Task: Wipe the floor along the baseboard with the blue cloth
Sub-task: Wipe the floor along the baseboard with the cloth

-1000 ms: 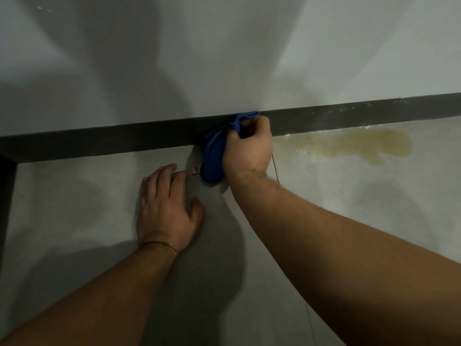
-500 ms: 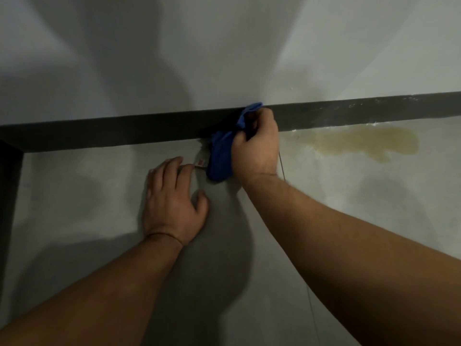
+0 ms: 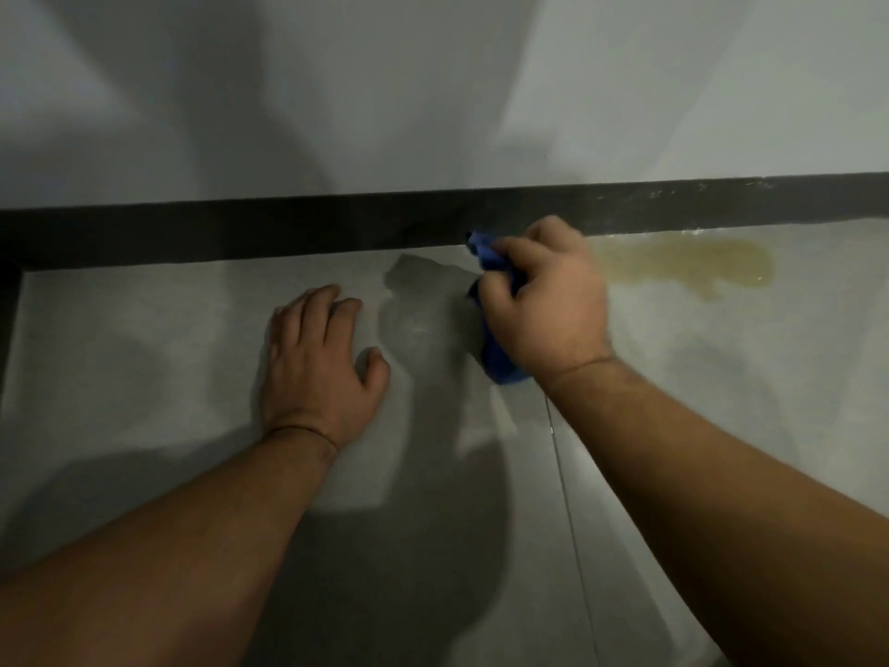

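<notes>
Blue cloth [image 3: 498, 351] was bunched in the right hand [image 3: 548, 300], fingers curled shut around it, pressed to the floor [image 3: 144, 358] right at the foot of the dark baseboard [image 3: 240, 233]. Left hand [image 3: 317, 358] was laid flat and open on the floor just left of it, holding nothing, apparently as a brace. A yellowish-brown spill [image 3: 688, 264] was seen just right of the cloth hand, against the baseboard, unwiped. Step judged as mid-wipe; most of the stain was judged left to do. For a good stroke, the cloth would best be kept pushed into the floor-baseboard corner and dragged right through the spill, with steady downward pressure and a fresh fold turned out once soaked, so the liquid is lifted and not smeared. A darker damp-looking patch [image 3: 418, 305] was noted between the hands. Floor was smooth pale grey tile with a thin grout line [image 3: 563, 474] running near to far. Wall [image 3: 433, 89] above was plain off-white, crossed by shadows. Pale specks were noted on the baseboard far right. Lighting was dim.
</notes>
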